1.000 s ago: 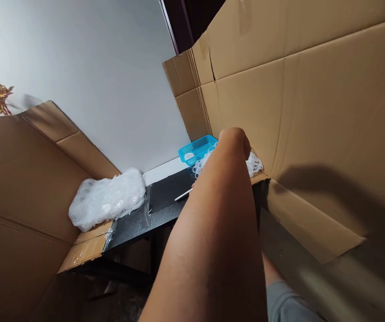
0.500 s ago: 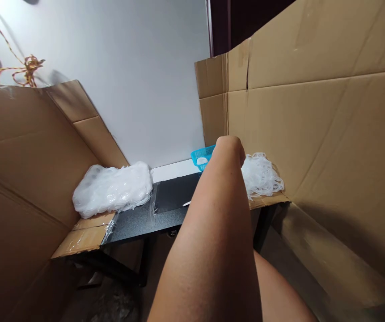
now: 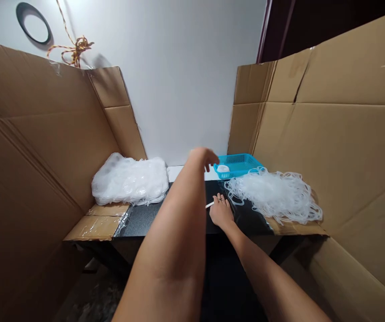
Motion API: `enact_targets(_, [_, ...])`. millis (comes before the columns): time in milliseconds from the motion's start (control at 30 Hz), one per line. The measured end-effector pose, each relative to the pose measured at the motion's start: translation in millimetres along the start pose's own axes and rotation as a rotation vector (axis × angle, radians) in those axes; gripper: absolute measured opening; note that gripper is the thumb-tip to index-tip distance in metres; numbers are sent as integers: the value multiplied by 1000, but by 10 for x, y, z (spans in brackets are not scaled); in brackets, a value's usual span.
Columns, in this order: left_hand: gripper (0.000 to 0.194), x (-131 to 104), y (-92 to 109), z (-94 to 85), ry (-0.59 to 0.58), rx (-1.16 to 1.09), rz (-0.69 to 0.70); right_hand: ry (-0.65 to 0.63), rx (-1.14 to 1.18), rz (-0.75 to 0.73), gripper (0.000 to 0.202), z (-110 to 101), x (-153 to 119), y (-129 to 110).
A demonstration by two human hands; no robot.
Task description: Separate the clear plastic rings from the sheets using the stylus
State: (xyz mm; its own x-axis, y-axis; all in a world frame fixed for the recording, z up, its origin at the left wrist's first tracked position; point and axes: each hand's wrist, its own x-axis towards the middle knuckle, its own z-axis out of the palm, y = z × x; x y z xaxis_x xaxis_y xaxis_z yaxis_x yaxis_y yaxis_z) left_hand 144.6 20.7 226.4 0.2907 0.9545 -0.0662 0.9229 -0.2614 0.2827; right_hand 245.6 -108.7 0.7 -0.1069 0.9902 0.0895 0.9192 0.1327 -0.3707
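My left hand [image 3: 207, 157] is raised over the back of the table, just left of the blue plastic basket [image 3: 241, 162]. Its fingers hang apart and nothing shows in them. A white round thing [image 3: 223, 168] sits in the basket's near left corner. My right hand [image 3: 222, 211] lies palm down on the black mat [image 3: 214, 187], fingers stretched out. Beside its thumb side is a thin white stick [image 3: 209, 205]; whether the hand touches it I cannot tell. To the right of this hand lies a loose heap of clear, tube-like loops [image 3: 276, 194].
A stack of white, plastic-wrapped material [image 3: 130, 180] lies on the table's left side. Tall cardboard panels [image 3: 340, 134] enclose both sides. Taped cardboard [image 3: 100, 226] covers the front left table edge. A knotted cord [image 3: 76, 50] hangs at the upper left.
My left arm has swung left, away from the loops and the basket. The basket, more of the loops and my right hand now show. The view has turned too.
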Motion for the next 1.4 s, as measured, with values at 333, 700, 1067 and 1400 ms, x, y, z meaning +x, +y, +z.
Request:
enact_targets(333, [67,-1303,-2358,630,392,88,-577,-99,-75,-46,60,139,670,-242])
enact_targets(700, [40,-1329,-2765,1216,669,93,-460,-101,-7,-58,56,233,1034,-329])
enact_targets(1067, [21,-1322,-3053,677,679,-115,-378,-57,42,-41,57,221,999,-326])
enact_targets(1400, [21,-1339,-3165,670,883,-364,-536,-35,60,-37,56,238,1015,-315])
